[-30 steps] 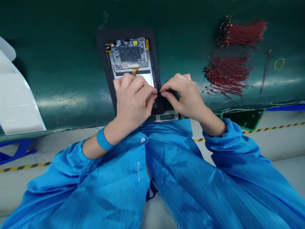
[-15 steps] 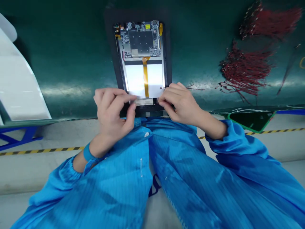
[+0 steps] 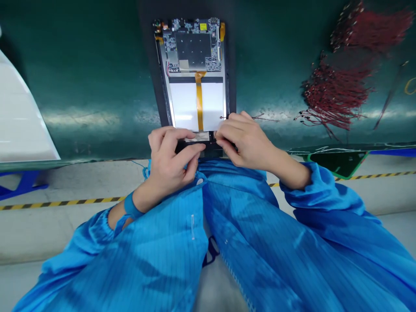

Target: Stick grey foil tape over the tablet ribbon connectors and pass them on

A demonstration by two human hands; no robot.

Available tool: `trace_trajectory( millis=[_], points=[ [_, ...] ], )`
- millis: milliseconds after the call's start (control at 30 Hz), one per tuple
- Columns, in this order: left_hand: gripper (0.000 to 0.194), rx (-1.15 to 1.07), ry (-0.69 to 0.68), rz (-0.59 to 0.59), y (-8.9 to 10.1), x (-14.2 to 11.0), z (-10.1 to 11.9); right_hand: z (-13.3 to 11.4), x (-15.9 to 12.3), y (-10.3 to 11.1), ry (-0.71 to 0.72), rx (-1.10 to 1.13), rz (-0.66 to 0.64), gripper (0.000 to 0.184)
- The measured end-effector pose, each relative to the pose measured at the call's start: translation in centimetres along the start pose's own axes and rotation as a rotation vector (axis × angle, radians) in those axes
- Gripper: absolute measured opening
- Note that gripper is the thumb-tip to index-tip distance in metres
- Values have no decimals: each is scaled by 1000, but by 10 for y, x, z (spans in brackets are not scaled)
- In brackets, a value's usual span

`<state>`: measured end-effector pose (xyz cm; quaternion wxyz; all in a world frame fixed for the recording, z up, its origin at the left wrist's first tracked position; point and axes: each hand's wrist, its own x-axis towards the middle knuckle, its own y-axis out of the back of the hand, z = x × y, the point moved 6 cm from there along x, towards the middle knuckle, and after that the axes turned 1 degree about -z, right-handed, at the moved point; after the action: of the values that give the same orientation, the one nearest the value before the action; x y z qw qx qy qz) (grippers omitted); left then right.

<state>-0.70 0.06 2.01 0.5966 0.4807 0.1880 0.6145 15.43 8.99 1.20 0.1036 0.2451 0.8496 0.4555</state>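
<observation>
An opened tablet (image 3: 224,99) lies with its inside facing up. Its circuit board (image 3: 193,52) is at the far end, and two white battery cells (image 3: 183,104) with an amber ribbon cable (image 3: 199,104) between them lie nearer me. My left hand (image 3: 173,151) rests at the tablet's near edge, index finger and thumb apart beside a silvery strip (image 3: 199,137). At the near right corner, my right hand (image 3: 242,136) is closed in a pinch on a thin dark red wire lead (image 3: 264,118), whose ends stick out on both sides. Its fingertips partly hide the corner.
Two bundles of red wire leads (image 3: 338,93) lie on the green work mat (image 3: 107,86) at right, with a single lead (image 3: 390,97) beyond them. A white sheet-like panel (image 3: 22,112) is at left. Below the bench edge hangs a green-rimmed tray (image 3: 339,164).
My left hand has moved right along the tablet's near edge, its thumb now further toward the right corner. My right hand stays nearly in place. The view has shifted slightly.
</observation>
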Motion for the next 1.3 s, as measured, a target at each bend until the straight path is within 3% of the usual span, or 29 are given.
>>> trace_trajectory(
  millis=[300,567,800,900,1000,1133,1300],
  points=[
    [37,8,-87,24,-8,0,1,-5,7,3,-81,-22,-98,16],
    [37,67,-81,32,-14,-3,10,-8,8,4,-123,-39,-127,13],
    [28,248,-175,58,-19,3,31,-5,0,18,-174,-128,-21,19],
    [34,212,-119,39,-13,-3,21,2,-9,36,-245,-179,93,22],
    [42,163,-9,89,5,-12,1,16,-16,48,-363,-179,134,24],
    [47,181,76,80,16,-16,-14,29,-7,41,-426,-146,59,22],
    [46,169,-121,22,-3,-12,9,30,10,23,-391,-109,-14,12]
  ],
)
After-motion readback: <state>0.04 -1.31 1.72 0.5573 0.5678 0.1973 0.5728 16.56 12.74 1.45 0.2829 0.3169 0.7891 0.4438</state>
